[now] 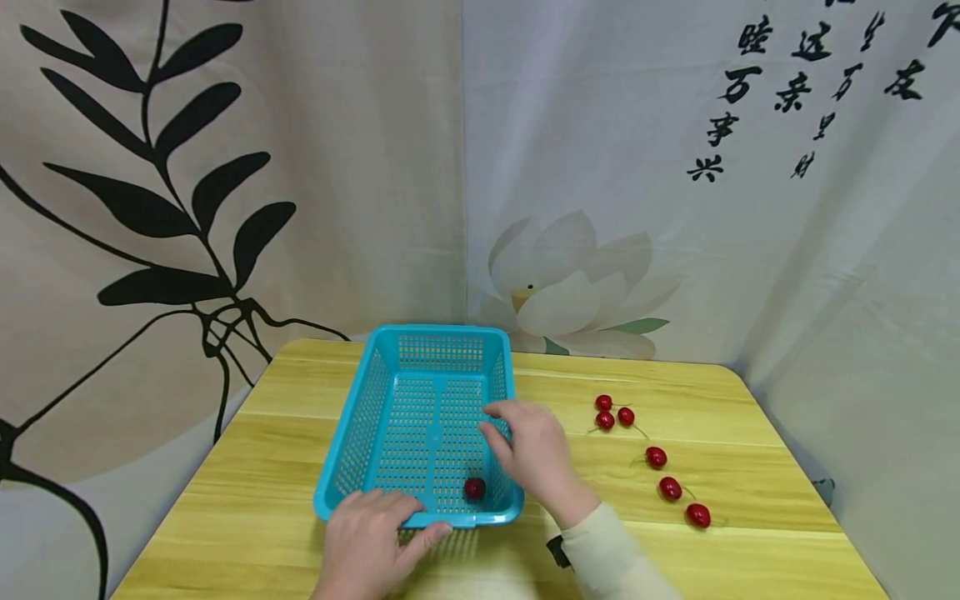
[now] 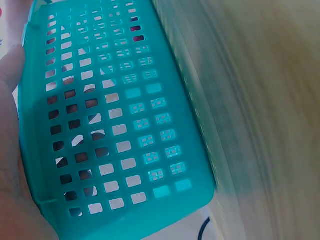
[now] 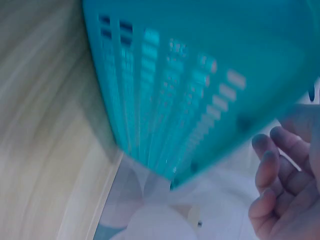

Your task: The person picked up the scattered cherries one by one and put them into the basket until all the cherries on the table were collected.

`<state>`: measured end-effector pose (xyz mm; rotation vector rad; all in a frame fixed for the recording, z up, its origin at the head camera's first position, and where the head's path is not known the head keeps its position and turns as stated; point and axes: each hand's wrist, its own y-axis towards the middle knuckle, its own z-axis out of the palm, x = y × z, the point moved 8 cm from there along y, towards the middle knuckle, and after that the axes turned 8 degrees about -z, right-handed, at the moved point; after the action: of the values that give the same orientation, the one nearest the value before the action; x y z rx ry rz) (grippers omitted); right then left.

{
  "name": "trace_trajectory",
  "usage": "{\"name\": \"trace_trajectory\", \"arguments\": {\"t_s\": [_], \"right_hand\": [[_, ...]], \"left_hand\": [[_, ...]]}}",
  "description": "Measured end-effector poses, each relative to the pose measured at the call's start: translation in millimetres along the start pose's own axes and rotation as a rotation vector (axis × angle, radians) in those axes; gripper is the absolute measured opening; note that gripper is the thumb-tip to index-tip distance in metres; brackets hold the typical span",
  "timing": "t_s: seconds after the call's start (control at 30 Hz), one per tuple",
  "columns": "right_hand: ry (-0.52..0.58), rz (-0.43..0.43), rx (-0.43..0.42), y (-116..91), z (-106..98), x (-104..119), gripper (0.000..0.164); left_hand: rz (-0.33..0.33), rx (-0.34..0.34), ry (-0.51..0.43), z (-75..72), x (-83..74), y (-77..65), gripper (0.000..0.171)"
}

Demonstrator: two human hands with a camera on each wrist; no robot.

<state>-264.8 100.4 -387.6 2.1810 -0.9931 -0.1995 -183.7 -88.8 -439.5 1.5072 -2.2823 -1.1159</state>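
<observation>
A blue plastic basket [image 1: 352,417] with perforated walls stands on the wooden table, one dark red cherry [image 1: 474,489] in its near right corner. At the near rim my left hand [image 1: 372,533] grips the basket, fingers over the edge and thumb outside; parts of the fingers show through the holes in the left wrist view. Over the basket's right rim is my right hand [image 1: 531,448], thumb and index finger apart with nothing between them. In the right wrist view its other fingers [image 3: 267,167] curl loosely beside the rim.
Right of the basket, several stemmed cherries lie on the table [image 1: 750,467]: a cluster with one cherry [image 1: 604,421] at the back, a single cherry [image 1: 656,457], and a pair including the nearest cherry [image 1: 698,516]. A printed curtain [image 1: 375,167] hangs behind the table.
</observation>
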Motion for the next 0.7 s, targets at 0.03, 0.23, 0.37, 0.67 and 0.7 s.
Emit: {"name": "trace_trajectory", "arguments": {"t_s": [0.03, 0.23, 0.37, 0.67, 0.7], "right_hand": [[-0.007, 0.025, -0.016, -1, -5, -6, 0.019], [-0.06, 0.145, -0.062, -15, -21, -42, 0.02], [-0.122, 0.231, -0.046, -27, -22, -69, 0.02], [-0.256, 0.442, 0.104, -59, -20, -125, 0.022], [-0.266, 0.466, 0.13, -63, -19, -131, 0.023]], "left_hand": [[-0.003, 0.003, 0.001, 0.0, -0.1, 0.1, 0.045], [-0.007, 0.001, -0.002, 0.1, -0.4, -0.5, 0.045], [-0.008, -0.012, -0.01, -0.3, -0.2, -1.3, 0.044], [-0.01, -0.007, -0.011, -1.7, -2.0, 0.0, 0.042], [-0.011, -0.006, -0.009, -1.7, -2.0, 0.1, 0.042]]}}
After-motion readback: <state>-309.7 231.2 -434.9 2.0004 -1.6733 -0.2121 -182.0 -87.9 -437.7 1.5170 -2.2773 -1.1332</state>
